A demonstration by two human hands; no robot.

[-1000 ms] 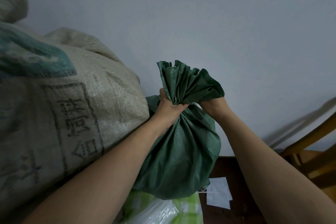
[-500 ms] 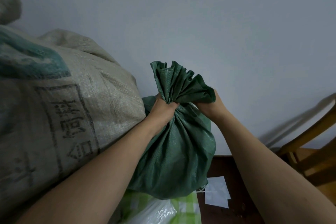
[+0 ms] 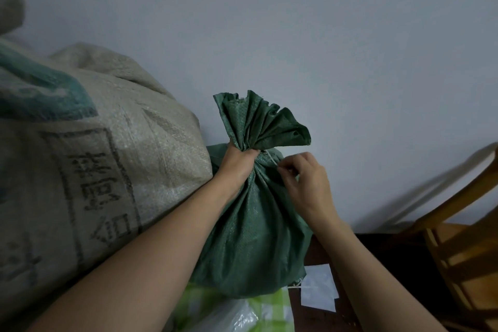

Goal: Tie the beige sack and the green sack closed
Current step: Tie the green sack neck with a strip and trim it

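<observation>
A full green woven sack (image 3: 256,229) stands upright in the middle, its top gathered into a ruffled bunch. My left hand (image 3: 237,162) grips the gathered neck from the left. My right hand (image 3: 304,180) is at the right of the neck and pinches a thin white string (image 3: 270,159) that runs across the neck. A large beige sack (image 3: 94,170) with dark printed characters and a teal patch leans against the green sack's left side; its mouth is out of sight.
A grey wall rises behind the sacks. A wooden chair (image 3: 463,245) stands at the right edge. White paper sheets (image 3: 319,294) lie on a dark surface below the green sack, beside a green-and-white checked cloth (image 3: 266,307) and clear plastic (image 3: 229,318).
My right hand let go of the bunched neck and moved down and right, now pinching the white string. My left hand keeps its grip on the neck.
</observation>
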